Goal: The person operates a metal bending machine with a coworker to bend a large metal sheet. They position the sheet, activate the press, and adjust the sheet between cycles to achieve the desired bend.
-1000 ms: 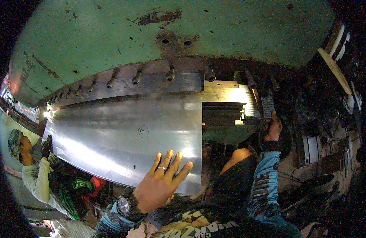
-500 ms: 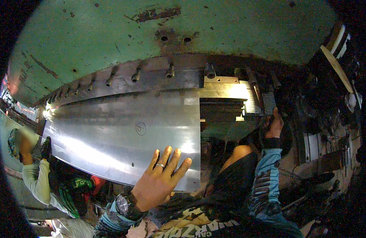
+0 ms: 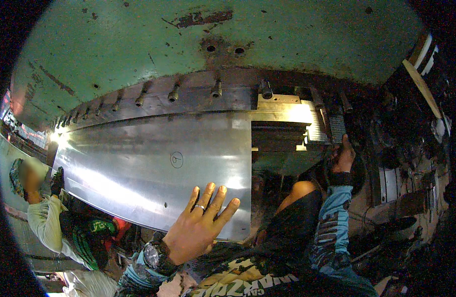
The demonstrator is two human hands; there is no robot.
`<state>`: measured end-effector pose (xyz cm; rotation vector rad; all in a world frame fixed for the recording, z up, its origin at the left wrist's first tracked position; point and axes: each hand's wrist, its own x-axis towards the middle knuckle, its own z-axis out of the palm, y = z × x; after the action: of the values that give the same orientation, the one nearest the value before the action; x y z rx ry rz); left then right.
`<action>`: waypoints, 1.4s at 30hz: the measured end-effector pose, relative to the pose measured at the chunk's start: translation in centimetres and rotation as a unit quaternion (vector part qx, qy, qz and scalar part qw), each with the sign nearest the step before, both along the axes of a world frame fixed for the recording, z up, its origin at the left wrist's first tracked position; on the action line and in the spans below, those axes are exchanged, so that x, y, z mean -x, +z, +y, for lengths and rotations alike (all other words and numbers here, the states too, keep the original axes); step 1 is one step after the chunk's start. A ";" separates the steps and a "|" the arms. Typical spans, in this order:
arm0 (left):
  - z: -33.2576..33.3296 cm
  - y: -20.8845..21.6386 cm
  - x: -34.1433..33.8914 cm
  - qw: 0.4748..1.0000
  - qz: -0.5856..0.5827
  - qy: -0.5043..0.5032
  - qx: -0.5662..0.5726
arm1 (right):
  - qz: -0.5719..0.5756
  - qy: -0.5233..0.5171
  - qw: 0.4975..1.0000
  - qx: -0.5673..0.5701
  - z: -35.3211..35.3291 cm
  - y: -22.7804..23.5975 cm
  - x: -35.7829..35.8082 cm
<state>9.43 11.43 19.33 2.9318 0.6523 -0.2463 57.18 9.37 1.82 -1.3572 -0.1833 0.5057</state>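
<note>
A large shiny metal sheet (image 3: pixel 139 158) with a hand-drawn circled mark lies under the upper clamping bar (image 3: pixel 198 101) of a green machine (image 3: pixel 287 39). My left hand (image 3: pixel 201 225), with a ring and wristwatch, rests flat on the sheet's near right corner, fingers spread. My right hand (image 3: pixel 344 158) reaches to the machine's right end, at the lower edge of a ridged grey plate (image 3: pixel 338 129). One finger points up along that plate. The other fingers are lost in shadow, so whether they grip anything cannot be told.
Bolts (image 3: pixel 173 94) line the upper bar. A bright lamp-lit block (image 3: pixel 282 109) sits right of the sheet. A co-worker in a pale sleeve (image 3: pixel 47 225) has a dark-gloved hand (image 3: pixel 57 180) at the sheet's left end. Dark clutter and cables fill the right side.
The view has shifted a little, so the machine and the sheet appear slightly farther right. Both my hands keep their places, the left one still flat on the sheet.
</note>
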 end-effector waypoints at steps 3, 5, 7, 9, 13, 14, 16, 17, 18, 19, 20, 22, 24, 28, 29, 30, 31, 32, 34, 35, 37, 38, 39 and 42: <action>0.0 0.0 0.0 1.000 -0.005 0.006 0.006 | 0.001 0.004 1.000 0.003 0.1 -0.2 -0.1; -0.1 -0.1 0.0 1.000 -0.018 0.016 0.003 | 0.000 0.003 1.000 0.008 0.1 -0.4 -0.2; -0.1 -0.2 0.0 1.000 -0.018 0.016 0.005 | -0.008 0.007 1.000 0.008 0.1 -0.5 -0.4; -0.1 -0.3 0.0 1.000 -0.018 0.016 0.007 | -0.014 0.008 1.000 0.010 0.2 -0.7 -0.7; -0.1 -0.4 0.0 1.000 -0.020 0.016 0.005 | 0.009 0.013 1.000 -0.023 0.2 -0.7 -0.7; -0.1 -0.4 0.0 1.000 -0.020 0.016 0.003 | 0.021 0.016 0.999 -0.037 0.2 -0.6 -0.6; -0.1 -0.5 -0.1 0.999 -0.027 0.013 -0.013 | 0.018 0.003 1.000 -0.017 0.2 -0.4 -0.3; -0.1 -0.5 -0.1 1.000 -0.017 0.012 -0.019 | 0.012 -0.005 1.000 -0.007 0.2 -0.2 -0.1; -0.1 -0.5 -0.1 0.999 -0.025 0.013 -0.015 | 0.023 0.000 1.000 -0.011 0.2 -0.1 0.1; -0.1 -0.5 -0.1 1.000 -0.020 0.014 -0.009 | 0.030 0.002 0.999 -0.014 0.2 0.1 0.2; -0.1 -0.5 -0.1 1.000 -0.016 0.015 -0.006 | 0.038 0.003 0.999 -0.013 0.2 0.3 0.2; -0.1 -0.5 0.0 1.000 -0.017 0.014 -0.003 | 0.047 -0.007 0.999 0.002 0.1 0.5 0.1; -0.1 -0.5 0.1 1.000 -0.015 0.012 -0.005 | 0.049 -0.008 0.999 0.019 0.1 0.5 0.0; -0.1 -0.7 -0.1 1.000 -0.010 0.008 -0.016 | -0.105 -0.017 0.993 0.054 0.0 -0.2 0.0; 0.0 -0.7 -0.2 1.000 -0.012 0.004 -0.021 | -0.188 -0.036 0.978 0.087 -0.2 -0.2 0.1; 0.0 -0.7 -0.2 1.000 -0.013 0.008 -0.020 | -0.301 -0.106 0.939 0.131 -0.3 -0.1 0.3; 0.1 -0.7 -0.3 1.000 -0.015 0.008 -0.017 | -0.415 -0.182 0.869 0.197 -0.3 0.2 0.4; 0.1 -0.7 -0.4 1.000 0.001 0.005 -0.018 | -0.486 -0.237 0.795 0.276 -0.5 0.7 0.5; 0.2 -0.6 -0.4 1.000 -0.010 -0.003 -0.006 | -0.539 -0.011 0.817 0.204 -0.6 2.7 0.1; 0.2 -0.4 -0.4 1.000 -0.008 -0.009 -0.021 | -0.552 0.106 0.811 0.165 -0.5 3.9 -0.1; 0.1 -0.3 -0.3 0.999 0.001 -0.012 -0.037 | -0.513 0.252 0.799 0.186 0.5 6.5 -0.6; 0.1 -0.3 -0.3 0.999 0.005 -0.013 -0.042 | -0.523 0.322 0.770 0.174 1.7 7.4 -0.6; 0.0 -0.3 -0.2 0.999 0.009 -0.011 -0.048 | -0.466 0.354 0.785 0.202 2.8 8.3 -0.7; -0.1 -0.6 -0.1 0.999 -0.046 0.005 -0.009 | -0.391 0.415 0.785 0.240 5.2 10.1 -1.5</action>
<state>9.52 11.31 18.74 2.9366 0.6581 -0.1049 58.66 14.58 11.97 -1.9081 -1.4783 0.7103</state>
